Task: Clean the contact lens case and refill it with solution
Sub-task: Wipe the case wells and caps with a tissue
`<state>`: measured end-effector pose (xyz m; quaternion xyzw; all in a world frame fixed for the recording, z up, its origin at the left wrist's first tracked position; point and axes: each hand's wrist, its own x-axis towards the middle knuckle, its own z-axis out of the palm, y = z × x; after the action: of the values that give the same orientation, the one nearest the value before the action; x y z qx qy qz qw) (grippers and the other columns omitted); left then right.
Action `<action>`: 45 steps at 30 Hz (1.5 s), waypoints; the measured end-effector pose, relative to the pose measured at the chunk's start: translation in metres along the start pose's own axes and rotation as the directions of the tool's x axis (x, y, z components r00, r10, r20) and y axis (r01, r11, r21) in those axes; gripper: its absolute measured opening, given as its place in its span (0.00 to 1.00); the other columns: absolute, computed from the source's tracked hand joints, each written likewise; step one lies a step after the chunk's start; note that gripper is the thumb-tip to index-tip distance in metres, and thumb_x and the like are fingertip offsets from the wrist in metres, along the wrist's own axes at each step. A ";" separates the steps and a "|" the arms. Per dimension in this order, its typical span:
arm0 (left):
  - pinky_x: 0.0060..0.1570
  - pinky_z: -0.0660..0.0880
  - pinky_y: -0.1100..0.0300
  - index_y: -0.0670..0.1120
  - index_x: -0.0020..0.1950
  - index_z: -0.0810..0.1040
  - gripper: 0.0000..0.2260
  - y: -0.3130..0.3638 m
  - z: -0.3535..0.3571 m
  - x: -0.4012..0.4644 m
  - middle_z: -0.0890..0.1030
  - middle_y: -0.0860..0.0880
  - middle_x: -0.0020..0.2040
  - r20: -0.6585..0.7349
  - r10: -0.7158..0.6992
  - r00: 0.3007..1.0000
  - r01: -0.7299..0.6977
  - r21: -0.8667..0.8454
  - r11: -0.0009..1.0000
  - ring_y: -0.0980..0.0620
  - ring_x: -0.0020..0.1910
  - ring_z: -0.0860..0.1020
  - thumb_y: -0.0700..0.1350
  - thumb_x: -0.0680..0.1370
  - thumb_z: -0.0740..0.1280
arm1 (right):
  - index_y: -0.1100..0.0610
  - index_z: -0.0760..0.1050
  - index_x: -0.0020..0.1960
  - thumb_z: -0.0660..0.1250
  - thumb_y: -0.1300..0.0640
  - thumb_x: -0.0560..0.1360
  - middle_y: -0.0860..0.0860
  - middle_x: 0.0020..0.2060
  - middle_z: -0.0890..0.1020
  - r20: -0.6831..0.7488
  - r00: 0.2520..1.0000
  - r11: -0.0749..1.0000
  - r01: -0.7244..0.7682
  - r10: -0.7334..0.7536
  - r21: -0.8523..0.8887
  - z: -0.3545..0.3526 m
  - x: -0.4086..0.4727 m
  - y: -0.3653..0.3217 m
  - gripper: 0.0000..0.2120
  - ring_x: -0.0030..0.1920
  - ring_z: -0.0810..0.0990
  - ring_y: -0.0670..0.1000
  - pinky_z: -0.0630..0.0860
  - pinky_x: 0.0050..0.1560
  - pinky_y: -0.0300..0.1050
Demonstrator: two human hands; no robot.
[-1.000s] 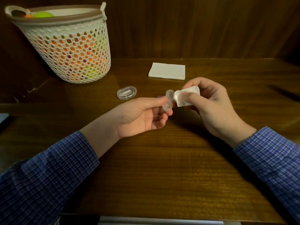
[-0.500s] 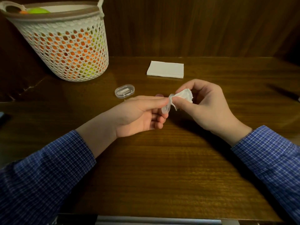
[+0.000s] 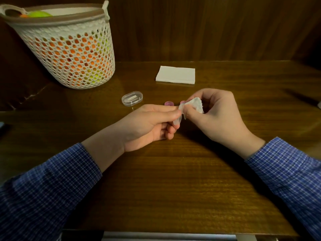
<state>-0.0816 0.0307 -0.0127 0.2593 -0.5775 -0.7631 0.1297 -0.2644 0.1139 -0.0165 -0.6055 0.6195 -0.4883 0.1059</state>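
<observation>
Dark wooden desk [image 3: 173, 180], mid-span nr back edge: small clear plastic lens case [image 3: 178, 119] held just above it, long axis upright. Left hand [image 3: 147, 126] pinches case; right hand [image 3: 215, 115] grips crumpled white tissue [image 3: 196, 105] vs its top well.

Tissue [image 3: 197, 105] against lens case [image 3: 178, 119]

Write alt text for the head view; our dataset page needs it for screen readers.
The left hand holds a clear lens case while the right hand wipes it with a tissue; folded napkin and basket behind.
</observation>
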 end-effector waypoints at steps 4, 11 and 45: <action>0.37 0.75 0.62 0.42 0.59 0.82 0.13 0.003 -0.001 0.001 0.78 0.49 0.40 0.008 -0.028 1.000 0.029 -0.049 0.998 0.56 0.37 0.76 0.46 0.77 0.71 | 0.51 0.82 0.42 0.75 0.56 0.75 0.42 0.35 0.83 -0.003 1.000 1.000 0.003 -0.003 0.023 0.003 0.001 0.000 0.04 0.38 0.81 0.40 0.73 0.36 0.29; 0.45 0.75 0.58 0.45 0.53 0.80 0.07 0.007 -0.010 0.000 0.78 0.48 0.42 0.121 -0.055 0.991 0.076 -0.173 0.982 0.53 0.41 0.75 0.46 0.81 0.65 | 0.59 0.84 0.49 0.71 0.63 0.78 0.57 0.42 0.85 0.240 0.953 0.779 -0.290 0.184 0.556 -0.012 0.007 0.001 0.03 0.39 0.80 0.49 0.78 0.37 0.40; 0.46 0.86 0.48 0.46 0.56 0.86 0.16 -0.008 -0.013 0.003 0.88 0.46 0.53 -0.095 0.482 0.871 -0.388 0.470 0.793 0.44 0.50 0.88 0.39 0.69 0.80 | 0.52 0.86 0.41 0.78 0.55 0.70 0.58 0.45 0.86 0.425 0.880 0.825 -0.393 0.210 0.407 -0.009 0.005 0.002 0.02 0.47 0.82 0.59 0.78 0.36 0.41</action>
<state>-0.0759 0.0212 -0.0232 0.2199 -0.7605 -0.5316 0.3012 -0.2736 0.1138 -0.0110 -0.5315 0.5370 -0.4831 0.4425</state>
